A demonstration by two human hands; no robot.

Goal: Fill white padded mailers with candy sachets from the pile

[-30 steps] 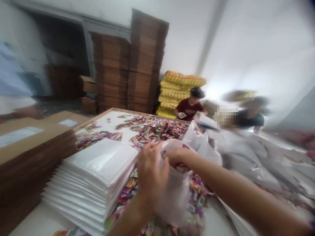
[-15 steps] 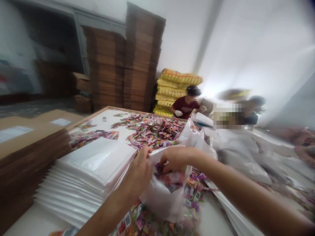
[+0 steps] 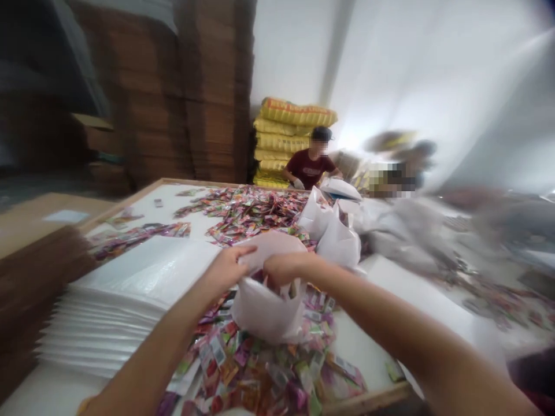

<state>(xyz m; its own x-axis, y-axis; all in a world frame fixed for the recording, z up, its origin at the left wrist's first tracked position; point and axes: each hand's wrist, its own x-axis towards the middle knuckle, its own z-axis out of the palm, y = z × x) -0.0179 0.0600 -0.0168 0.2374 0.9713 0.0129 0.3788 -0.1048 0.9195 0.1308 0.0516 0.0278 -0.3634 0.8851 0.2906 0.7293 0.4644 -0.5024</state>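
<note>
A white bag [image 3: 266,315] stands on a heap of small colourful sachets [image 3: 247,370], its mouth held wide. My left hand [image 3: 229,267] grips the left side of the bag's rim, thumb and fingers closed on it. My right hand [image 3: 284,268] reaches into the mouth with curled fingers. The bag wall hides those fingertips, so what they hold cannot be made out. Just left of my left hand lies a thick stack of white padded envelopes [image 3: 147,271].
More sachets [image 3: 255,208] are piled across the white table [image 3: 162,201], which has a wooden edge. Filled white bags [image 3: 340,240] stand behind my right hand. Flat cardboard [image 3: 39,242] is stacked at left. A co-worker [image 3: 310,167] sits beyond, before yellow sacks [image 3: 297,112].
My right hand has gone deeper into the bag. The bag's back wall now stands up more openly. The camera view has shifted to the right and down.
</note>
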